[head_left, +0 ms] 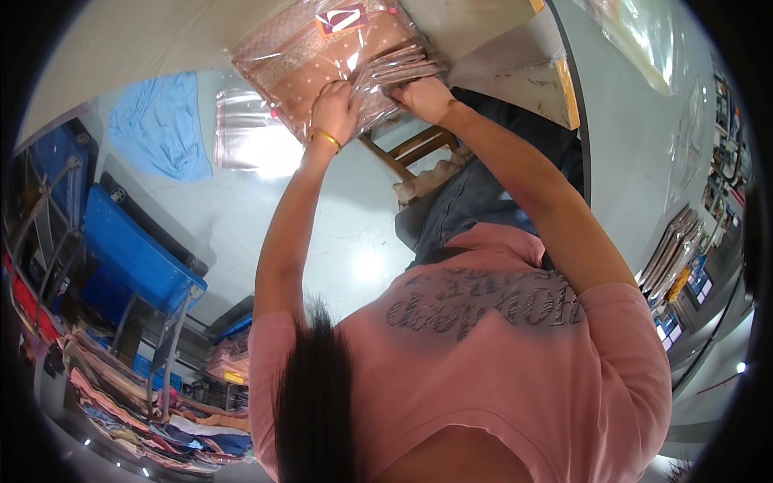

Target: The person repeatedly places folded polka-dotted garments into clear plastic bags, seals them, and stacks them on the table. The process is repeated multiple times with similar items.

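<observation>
A clear plastic package holds brown fabric with pale polka dots and a lace band, with a purple and orange label near its far edge. My left hand, a yellow bangle at its wrist, is closed on the near part of this package, fingers bent over the film. To its right, my right hand is closed around the near edge of a fanned stack of bagged folded fabric. The stack rests over the package's right side. My right fingertips are partly hidden by the plastic.
A light blue cloth and flat clear plastic bags lie left of the package. Below is a wooden stool. Blue folding chairs and piled garments stand at left; more bagged stacks are at right.
</observation>
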`<state>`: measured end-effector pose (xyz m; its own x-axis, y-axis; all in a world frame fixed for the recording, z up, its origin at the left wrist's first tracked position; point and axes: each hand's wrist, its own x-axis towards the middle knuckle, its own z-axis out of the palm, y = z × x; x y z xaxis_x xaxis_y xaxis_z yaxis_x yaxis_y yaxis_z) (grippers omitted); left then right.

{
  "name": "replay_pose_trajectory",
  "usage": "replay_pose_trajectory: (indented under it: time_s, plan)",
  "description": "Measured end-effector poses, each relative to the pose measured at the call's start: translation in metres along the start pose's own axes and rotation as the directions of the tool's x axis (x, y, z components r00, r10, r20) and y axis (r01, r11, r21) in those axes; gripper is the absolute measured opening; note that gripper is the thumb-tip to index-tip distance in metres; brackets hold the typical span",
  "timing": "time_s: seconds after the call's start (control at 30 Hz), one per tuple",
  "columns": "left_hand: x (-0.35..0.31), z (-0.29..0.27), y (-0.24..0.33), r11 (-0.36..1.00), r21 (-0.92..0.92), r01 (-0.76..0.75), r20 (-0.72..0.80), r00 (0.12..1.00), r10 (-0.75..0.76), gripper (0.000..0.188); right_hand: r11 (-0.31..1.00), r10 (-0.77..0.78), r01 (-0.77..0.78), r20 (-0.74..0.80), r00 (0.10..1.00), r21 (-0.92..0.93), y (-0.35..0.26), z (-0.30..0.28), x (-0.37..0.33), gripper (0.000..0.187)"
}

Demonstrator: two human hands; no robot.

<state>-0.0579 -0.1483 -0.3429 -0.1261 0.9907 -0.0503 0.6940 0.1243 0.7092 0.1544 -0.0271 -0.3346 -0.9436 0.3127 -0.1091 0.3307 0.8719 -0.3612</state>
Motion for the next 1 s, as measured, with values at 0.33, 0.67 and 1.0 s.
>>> replay_pose_trajectory:
  time_s: [0.33,0.67,1.0]
  plan:
    - [-0.009,0.004,0.013,0.988,0.100,-0.115,-0.029,0.992,0.119,0.030,0.997,0.075,-0.073,-0.056,0.996,0.025,-0.015,-0.020,-0.003,0.020]
    - [-0.004,0.003,-0.001,1.000,0.021,-0.015,0.010,1.000,0.015,0.025,1.000,0.027,-0.028,0.094,0.995,0.007,-0.003,-0.009,0.002,0.009]
    - [-0.003,0.008,0.000,1.000,0.011,-0.015,-0.014,1.000,0.015,0.023,0.999,-0.028,0.029,-0.071,0.997,0.019,-0.024,-0.010,-0.005,0.017]
